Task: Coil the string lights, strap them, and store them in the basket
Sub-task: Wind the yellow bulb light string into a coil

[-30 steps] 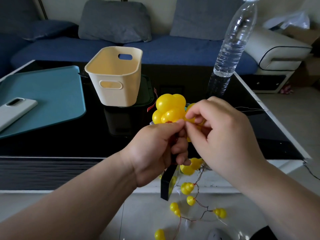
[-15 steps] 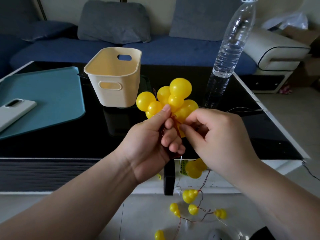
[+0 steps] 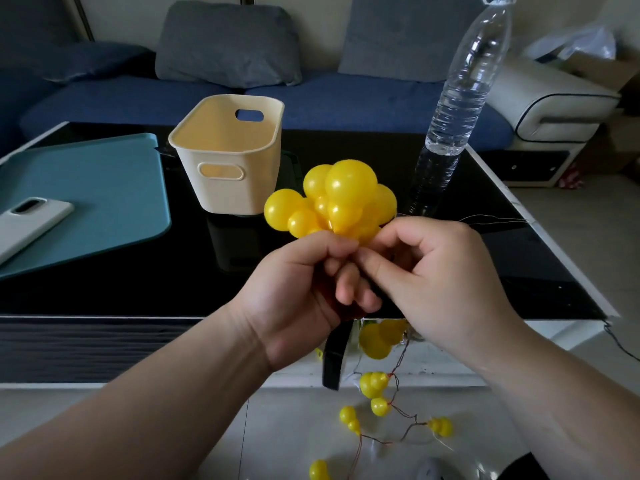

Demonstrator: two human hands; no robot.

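A bunch of yellow gourd-shaped string lights [image 3: 332,199] stands gathered above my hands, over the black table's near edge. My left hand [image 3: 304,292] grips the bundled wires under the bunch. My right hand [image 3: 429,271] pinches the wire right beside my left thumb. A black strap [image 3: 334,358] hangs down from under my left hand. More yellow lights [image 3: 374,384] dangle on thin wire below the table edge and trail onto the floor. The cream basket [image 3: 225,178] stands upright and empty on the table behind the bunch.
A tall clear water bottle [image 3: 457,109] stands at the table's right. A teal mat [image 3: 86,195] with a white phone [image 3: 27,223] lies on the left. Thin wires [image 3: 495,221] run along the table's right edge. A blue sofa [image 3: 138,98] is behind.
The bunch of lights has been turned upright and lifted, spreading out above my hands. My right hand has shifted from on top of the bunch to pinching the wire beside my left thumb.
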